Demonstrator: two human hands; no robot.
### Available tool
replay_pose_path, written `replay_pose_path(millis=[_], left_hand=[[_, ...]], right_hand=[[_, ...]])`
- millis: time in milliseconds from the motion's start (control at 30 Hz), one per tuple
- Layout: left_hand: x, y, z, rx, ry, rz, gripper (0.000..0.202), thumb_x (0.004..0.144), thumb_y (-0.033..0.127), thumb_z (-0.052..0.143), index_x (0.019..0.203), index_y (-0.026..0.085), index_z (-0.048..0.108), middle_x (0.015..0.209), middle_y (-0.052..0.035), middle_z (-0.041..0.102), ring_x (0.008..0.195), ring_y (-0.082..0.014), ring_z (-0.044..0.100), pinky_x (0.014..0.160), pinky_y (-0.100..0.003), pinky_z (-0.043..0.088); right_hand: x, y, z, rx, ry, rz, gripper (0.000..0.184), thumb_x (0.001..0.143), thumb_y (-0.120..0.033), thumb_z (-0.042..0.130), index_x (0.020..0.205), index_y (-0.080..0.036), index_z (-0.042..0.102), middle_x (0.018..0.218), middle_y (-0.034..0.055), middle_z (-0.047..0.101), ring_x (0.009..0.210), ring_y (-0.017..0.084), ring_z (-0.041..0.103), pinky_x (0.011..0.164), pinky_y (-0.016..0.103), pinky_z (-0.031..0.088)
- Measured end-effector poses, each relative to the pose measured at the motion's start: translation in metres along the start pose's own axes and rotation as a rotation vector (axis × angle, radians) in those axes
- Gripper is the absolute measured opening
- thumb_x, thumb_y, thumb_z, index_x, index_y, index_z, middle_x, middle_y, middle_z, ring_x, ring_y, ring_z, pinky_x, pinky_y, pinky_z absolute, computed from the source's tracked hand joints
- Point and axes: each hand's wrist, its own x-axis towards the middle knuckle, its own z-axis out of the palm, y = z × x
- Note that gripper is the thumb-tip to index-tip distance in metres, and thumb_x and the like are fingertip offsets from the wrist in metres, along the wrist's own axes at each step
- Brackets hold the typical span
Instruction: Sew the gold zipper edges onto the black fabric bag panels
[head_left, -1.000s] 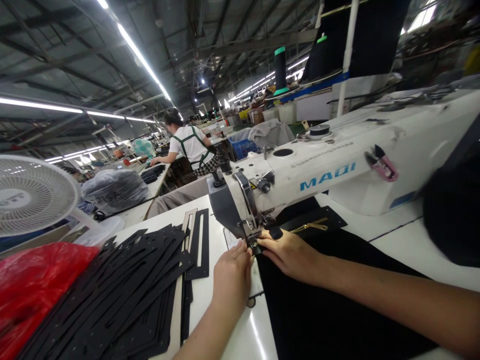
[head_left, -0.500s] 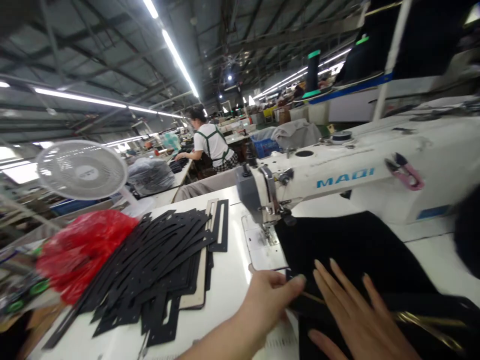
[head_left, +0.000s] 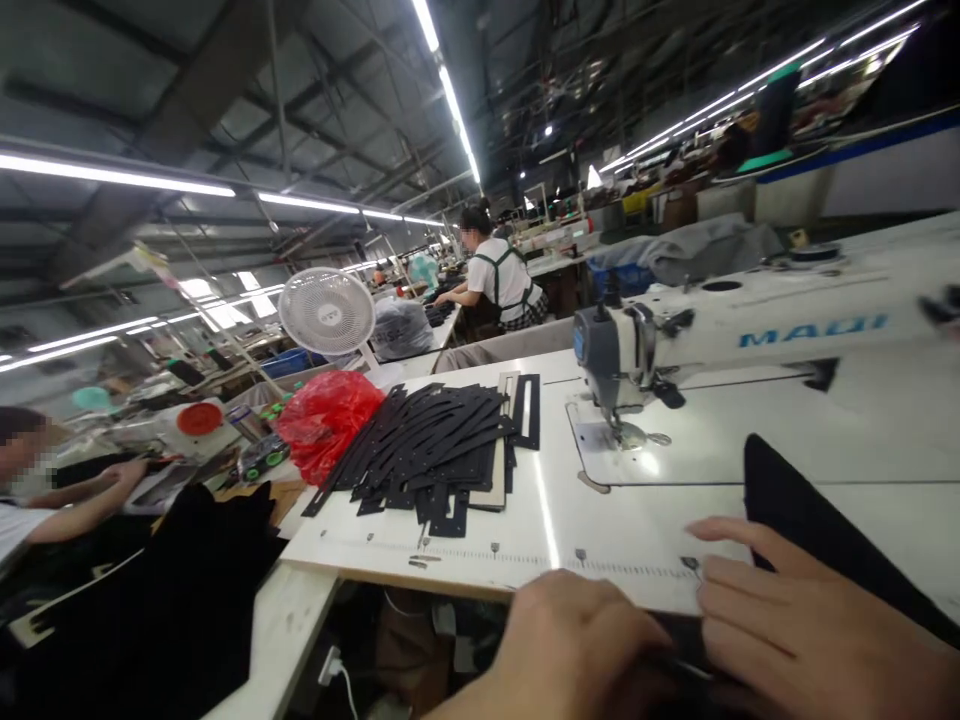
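1. Left hand (head_left: 574,645): fingertips hidden, wrist cut off at the near edge.
2. Black cloth (head_left: 806,515): partly behind the right hand (head_left: 787,605), cut off at right.
3. Sewing machine (head_left: 757,310): right end cut off.
4. Left co-worker (head_left: 71,520): cut off at left.
5. Desk (head_left: 375,510): scale figures too small to read.

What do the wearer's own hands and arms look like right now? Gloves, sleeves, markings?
Both the left hand and right hand are bare: no gloves, no visible rings. No sleeve or watch shows at either wrist before the frame edge. No markings or cables visible on them. The left hand's fingers are mostly hidden and blurred.
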Motion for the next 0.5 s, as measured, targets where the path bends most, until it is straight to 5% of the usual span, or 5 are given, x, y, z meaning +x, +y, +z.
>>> replay_pose_path(millis=[133, 300, 500], left_hand=[[-0.028, 0.002, -0.013, 0.214, 0.261, 0.150, 0.015, 0.088, 0.010, 0.045, 0.081, 0.013, 0.058, 0.070, -0.0046, 0.067, 0.058, -0.0128, 0.061, 0.054, -0.025, 0.046], [-0.050, 0.009, -0.011, 0.446, 0.344, 0.162, 0.021, 0.085, 0.002, 0.043, 0.072, 0.013, 0.054, 0.057, -0.0010, 0.059, 0.048, -0.0106, 0.052, 0.050, -0.026, 0.040], [-0.064, 0.012, -0.009, 0.468, 0.328, 0.184, 0.025, 0.087, 0.002, 0.038, 0.073, 0.013, 0.055, 0.057, -0.0020, 0.059, 0.048, -0.0108, 0.051, 0.050, -0.027, 0.039]], right_hand=[[0.017, -0.022, -0.022, -0.181, -0.023, -0.265, 0.042, 0.088, -0.002, 0.026, 0.074, -0.026, 0.058, 0.065, -0.0011, 0.064, 0.062, 0.015, 0.057, 0.078, 0.030, 0.042], [-0.006, -0.029, -0.013, -0.205, 0.000, -0.293, 0.049, 0.089, -0.003, 0.020, 0.078, -0.026, 0.061, 0.073, -0.0003, 0.069, 0.067, 0.015, 0.059, 0.079, 0.030, 0.041], [-0.028, -0.032, 0.003, -0.175, 0.014, -0.288, 0.050, 0.088, -0.004, 0.017, 0.082, -0.025, 0.062, 0.075, 0.0022, 0.068, 0.071, 0.017, 0.059, 0.083, 0.033, 0.039]])
